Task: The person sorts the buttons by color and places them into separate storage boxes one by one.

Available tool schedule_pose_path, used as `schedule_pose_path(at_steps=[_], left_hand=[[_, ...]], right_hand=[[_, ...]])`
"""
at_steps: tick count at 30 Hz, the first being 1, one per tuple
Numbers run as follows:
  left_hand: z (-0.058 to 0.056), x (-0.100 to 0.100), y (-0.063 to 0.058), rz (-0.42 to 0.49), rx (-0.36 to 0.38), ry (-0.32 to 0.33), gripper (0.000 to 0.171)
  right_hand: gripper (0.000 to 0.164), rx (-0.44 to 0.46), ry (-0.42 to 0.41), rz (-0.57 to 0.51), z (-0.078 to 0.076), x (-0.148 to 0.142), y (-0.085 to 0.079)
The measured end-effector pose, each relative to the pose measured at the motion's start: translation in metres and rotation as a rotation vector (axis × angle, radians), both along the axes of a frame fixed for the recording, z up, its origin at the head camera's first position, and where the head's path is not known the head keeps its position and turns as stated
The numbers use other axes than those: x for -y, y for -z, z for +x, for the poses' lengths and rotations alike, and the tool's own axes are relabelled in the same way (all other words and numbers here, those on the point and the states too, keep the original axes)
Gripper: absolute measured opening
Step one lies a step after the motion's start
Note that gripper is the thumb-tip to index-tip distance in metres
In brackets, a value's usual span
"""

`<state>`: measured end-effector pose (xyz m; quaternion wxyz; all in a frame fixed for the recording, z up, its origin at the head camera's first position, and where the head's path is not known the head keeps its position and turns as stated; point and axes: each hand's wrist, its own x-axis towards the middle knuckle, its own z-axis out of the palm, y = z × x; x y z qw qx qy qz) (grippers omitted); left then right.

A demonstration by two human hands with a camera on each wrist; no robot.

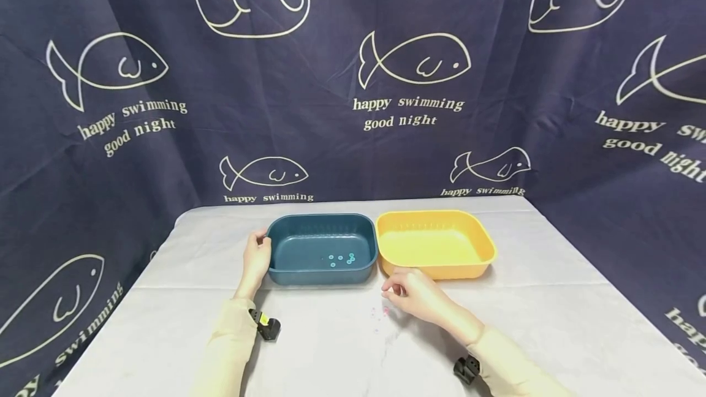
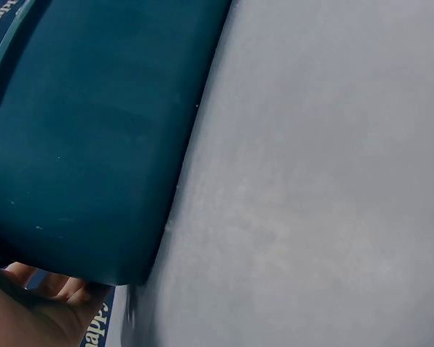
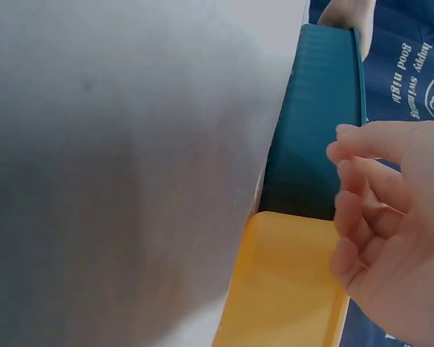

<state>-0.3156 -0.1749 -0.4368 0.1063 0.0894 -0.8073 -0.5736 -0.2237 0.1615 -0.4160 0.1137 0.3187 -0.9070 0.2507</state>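
Note:
My left hand grips the left end of a dark teal plastic basin, at its rim. In the left wrist view its fingers show behind the basin's end. Inside the basin lie several small turquoise ring-shaped pieces. My right hand is raised in front of the yellow basin, thumb and forefinger tips together and the other fingers curled. No object shows between those fingertips; a tiny one could be hidden. Below it on the table are several tiny pink and pale pieces.
The two basins stand side by side, touching or nearly so, on a white-covered table. A dark blue curtain with fish and whale drawings hangs behind and at both sides. A small black camera sits on each wrist.

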Motion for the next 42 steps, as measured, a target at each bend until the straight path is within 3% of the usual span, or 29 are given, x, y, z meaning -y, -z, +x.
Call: schedule_pose_path(at_steps=[9,19,30,35,42], left_hand=[[-0.0004,0.0014,-0.0009,0.005,-0.006,-0.004,0.04],[0.0005,-0.0029,0.0014,-0.001,-0.006,0.009,0.04],[-0.0019,0.0,-0.0005,0.015,-0.007,-0.001,0.04],[-0.0027,0.0001,-0.0013,0.016,0.008,0.011,0.041],[-0.0014,0.0006,-0.002,0.008,0.021,0.008,0.042]], right_hand=[[0.007,0.111,-0.039,0.069,-0.0014,-0.0007,0.0018],[0.012,0.156,-0.058,0.14,0.0017,-0.0009,0.0089],[0.009,0.125,-0.108,0.163,-0.0046,0.0004,0.007],[0.003,0.125,-0.074,0.162,-0.0036,0.0003,0.0062],[0.01,0.116,-0.025,0.163,-0.0031,0.0002,0.0072]])
